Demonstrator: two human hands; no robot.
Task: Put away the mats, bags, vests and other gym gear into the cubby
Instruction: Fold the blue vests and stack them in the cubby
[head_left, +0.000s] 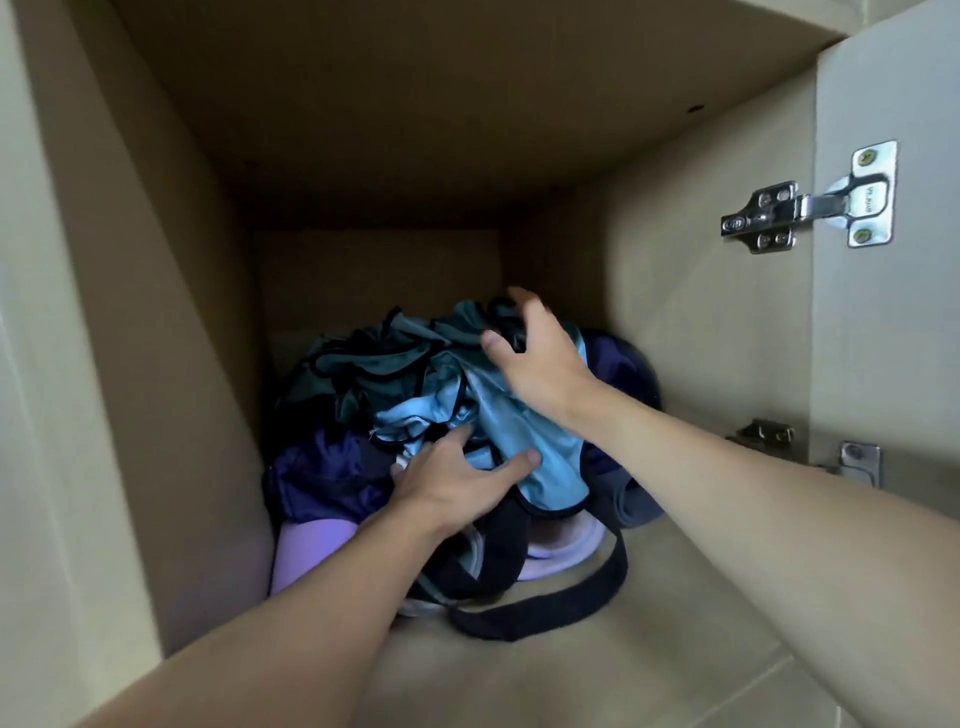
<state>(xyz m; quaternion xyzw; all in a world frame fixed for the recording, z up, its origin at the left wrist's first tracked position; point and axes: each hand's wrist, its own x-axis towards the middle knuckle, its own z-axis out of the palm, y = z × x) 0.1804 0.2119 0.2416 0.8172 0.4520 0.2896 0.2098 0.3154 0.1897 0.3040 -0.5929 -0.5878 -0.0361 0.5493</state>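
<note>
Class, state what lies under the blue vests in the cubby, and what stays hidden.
Showing beneath the blue vests: purple bag, lilac mat, black strap. The left hand presses and the right hand grips the top; anything under the middle is covered.

A pale grey-white flat door panel (883, 364) stands swung open along the right edge of the frame, its inner face towards the camera. In the upper right, a shiny silver metal cabinet hinge (810, 208) reaches leftward from the door's edge. Its mounting plate lies flat on the door, fixed by an upper yellowish screw (866, 157) and a lower yellowish screw (862, 236). Lettering stamped on the plate is too small to read. Lower on the right, a second silver metal hinge (860, 460) shows only in part. Along the left edge of the frame runs a plain pale greenish-white panel (31, 389), slightly blurred.
</note>
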